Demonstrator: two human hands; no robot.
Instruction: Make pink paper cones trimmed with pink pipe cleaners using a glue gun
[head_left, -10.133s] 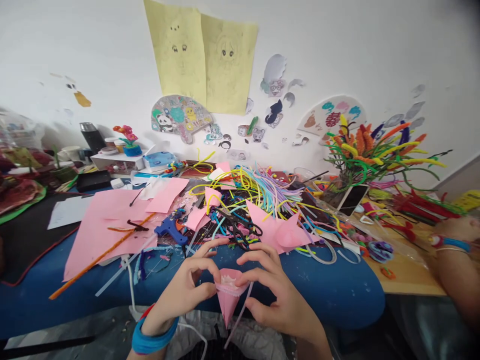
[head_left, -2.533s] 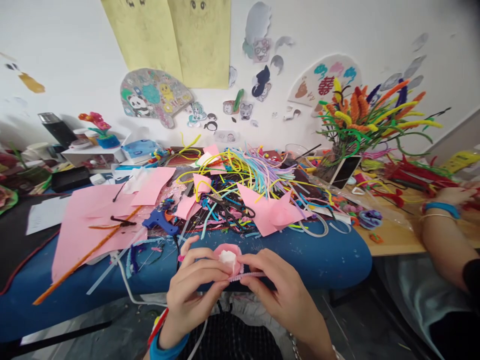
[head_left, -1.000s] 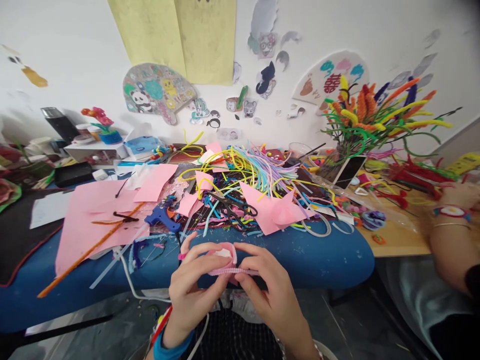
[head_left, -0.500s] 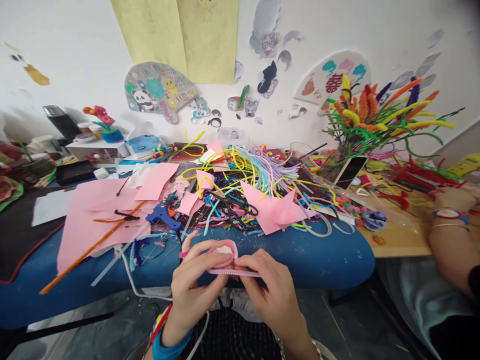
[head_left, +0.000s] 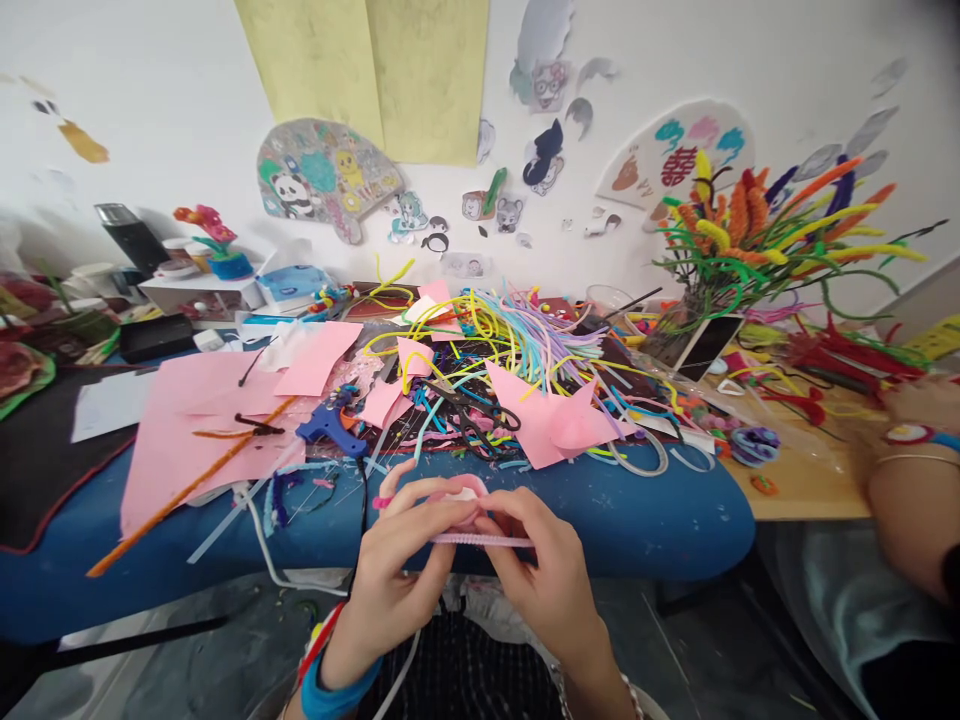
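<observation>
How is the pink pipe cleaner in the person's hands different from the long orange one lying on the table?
The pink pipe cleaner is pinched between the left hand and right hand, off the table; the orange pipe cleaner lies untouched across pink paper. The pink one runs level and looks shorter; the orange one slants and looks much longer. Both are thin, fuzzy and nearly straight.

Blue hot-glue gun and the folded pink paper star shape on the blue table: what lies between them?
Head view: black-handled scissors amid loose coloured pipe cleaners.
</observation>
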